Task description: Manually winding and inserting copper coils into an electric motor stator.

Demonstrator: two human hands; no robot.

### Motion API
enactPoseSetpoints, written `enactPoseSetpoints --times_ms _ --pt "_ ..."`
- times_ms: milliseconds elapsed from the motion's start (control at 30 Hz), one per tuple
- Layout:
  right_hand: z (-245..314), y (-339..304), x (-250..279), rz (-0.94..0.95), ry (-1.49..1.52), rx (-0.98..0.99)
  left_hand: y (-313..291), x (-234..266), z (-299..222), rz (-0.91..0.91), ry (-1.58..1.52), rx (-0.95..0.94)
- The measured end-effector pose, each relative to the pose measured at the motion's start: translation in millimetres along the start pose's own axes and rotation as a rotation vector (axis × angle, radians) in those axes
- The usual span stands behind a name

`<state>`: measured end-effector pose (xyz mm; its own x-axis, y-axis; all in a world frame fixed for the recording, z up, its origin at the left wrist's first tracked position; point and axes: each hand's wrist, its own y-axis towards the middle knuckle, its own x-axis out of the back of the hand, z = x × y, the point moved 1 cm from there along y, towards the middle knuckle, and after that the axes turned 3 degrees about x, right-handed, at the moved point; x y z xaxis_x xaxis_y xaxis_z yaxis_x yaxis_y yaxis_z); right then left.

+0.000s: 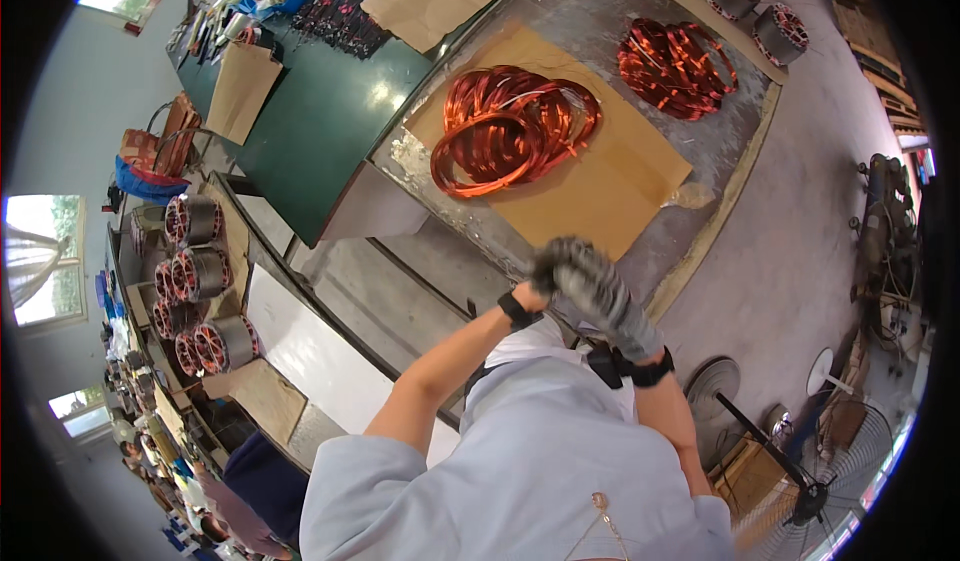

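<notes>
My left hand (545, 264) and my right hand (598, 299) meet in front of my body, just past the near edge of a cardboard sheet (625, 186). Both wear grey work gloves with darker parts. The right fingers are bent over the left hand and closed on its glove. Most of the left fingers are hidden behind the right hand. Bare skin shows between the left glove and a black wristband (517, 310). Beyond the hands, a pile of copper wire coils (500, 141) lies on the cardboard. A second pile of coils (678, 69) sits farther right on the metal table (735, 126).
A green table (300, 151) adjoins on the left, bearing tools and brown paper (440, 1). Several wound stator cores (205, 271) stand on the left bench, and others (780, 33) at the far right. A fan (810, 501) stands at the lower right.
</notes>
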<state>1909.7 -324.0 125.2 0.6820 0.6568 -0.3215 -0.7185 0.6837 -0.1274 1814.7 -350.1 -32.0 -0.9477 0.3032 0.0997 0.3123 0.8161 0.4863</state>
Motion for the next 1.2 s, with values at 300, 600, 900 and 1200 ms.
enactPoseSetpoints --times_ms 300,600,900,1200 --pt "-98 144 53 -0.582 -0.932 0.083 18 198 -10 -0.372 0.829 0.757" --pt "-72 182 70 -0.31 -1.193 -0.118 -77 241 87 -0.265 0.585 1.08" --pt "-61 196 78 -0.629 -1.001 0.157 86 153 25 -0.272 0.814 1.042" --pt "-115 205 50 -0.445 -1.107 -0.3 2 224 85 -0.895 0.465 0.82"
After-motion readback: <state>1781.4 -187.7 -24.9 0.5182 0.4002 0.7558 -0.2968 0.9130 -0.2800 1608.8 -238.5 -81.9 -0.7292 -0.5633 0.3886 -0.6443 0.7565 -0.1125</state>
